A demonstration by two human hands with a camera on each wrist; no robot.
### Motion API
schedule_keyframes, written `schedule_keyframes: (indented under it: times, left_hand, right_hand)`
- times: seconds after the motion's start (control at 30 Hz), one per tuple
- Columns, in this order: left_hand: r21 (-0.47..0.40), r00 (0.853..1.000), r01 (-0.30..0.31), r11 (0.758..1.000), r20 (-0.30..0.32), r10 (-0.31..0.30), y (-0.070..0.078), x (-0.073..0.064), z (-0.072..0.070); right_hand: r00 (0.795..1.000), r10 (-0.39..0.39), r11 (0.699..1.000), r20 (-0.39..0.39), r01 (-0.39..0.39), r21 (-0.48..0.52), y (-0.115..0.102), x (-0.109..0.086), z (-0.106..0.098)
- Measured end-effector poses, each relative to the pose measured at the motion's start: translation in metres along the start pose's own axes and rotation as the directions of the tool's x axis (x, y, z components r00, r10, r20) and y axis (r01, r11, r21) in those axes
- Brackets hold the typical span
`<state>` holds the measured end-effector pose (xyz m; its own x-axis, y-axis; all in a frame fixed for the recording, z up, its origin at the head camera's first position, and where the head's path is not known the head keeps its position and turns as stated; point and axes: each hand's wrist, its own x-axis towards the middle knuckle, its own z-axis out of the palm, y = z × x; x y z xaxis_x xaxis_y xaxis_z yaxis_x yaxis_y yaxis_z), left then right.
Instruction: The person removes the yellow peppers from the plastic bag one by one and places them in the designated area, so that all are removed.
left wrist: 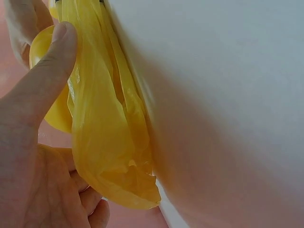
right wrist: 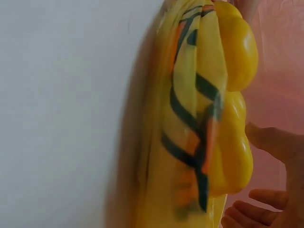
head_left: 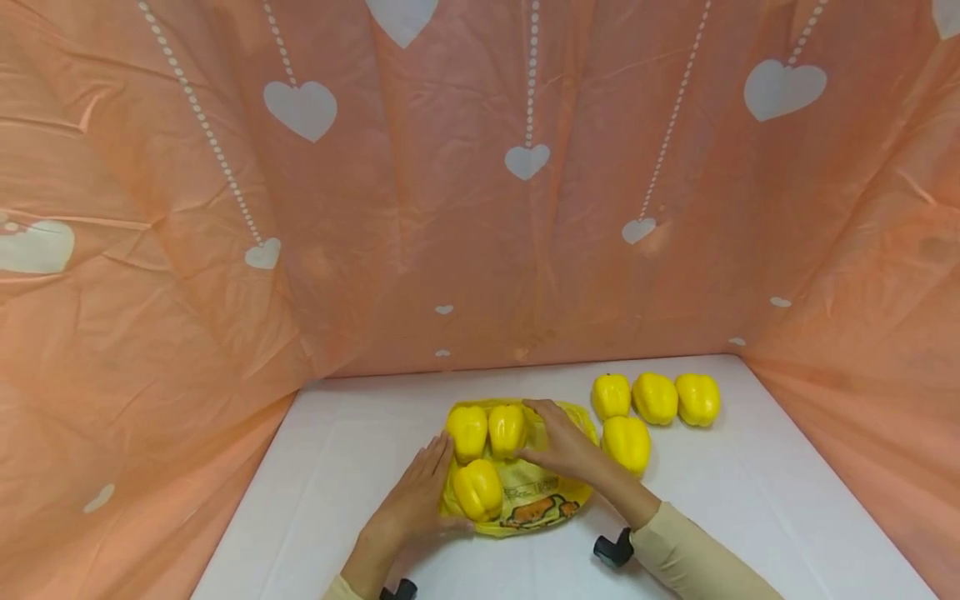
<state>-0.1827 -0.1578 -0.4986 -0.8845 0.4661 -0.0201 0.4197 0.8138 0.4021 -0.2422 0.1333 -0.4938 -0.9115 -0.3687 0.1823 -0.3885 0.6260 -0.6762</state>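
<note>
A yellow plastic bag [head_left: 528, 479] with an orange and black print lies on the table. On its left half rest three glossy yellow bell peppers: one at the back left [head_left: 467, 433], another beside it [head_left: 507, 431], the third in front [head_left: 477, 490]. My left hand [head_left: 416, 492] is at the bag's left edge, fingers extended beside the peppers; the left wrist view shows its thumb [left wrist: 54, 52] over a pepper and the bag's edge. Over the bag's right part, my right hand [head_left: 562, 442] has its thumb and fingers spread next to the second pepper. Whether they touch it is unclear.
Right of the bag, three more bell peppers stand in a row [head_left: 655, 398], with another bell pepper [head_left: 626, 444] in front of them. The white table [head_left: 337, 442] meets pink curtains [head_left: 450, 208] with heart prints at the back and sides.
</note>
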Motion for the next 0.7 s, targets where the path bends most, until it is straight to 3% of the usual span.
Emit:
schedule_keyframes:
  times: [0.7]
  left_hand:
    - [0.013, 1.0, -0.003, 1.0, -0.004, 0.003, -0.001, -0.001, -0.001]
  right_hand:
    - [0.999, 0.04, 0.998, 0.013, -0.04, -0.045, -0.001, 0.014, 0.016]
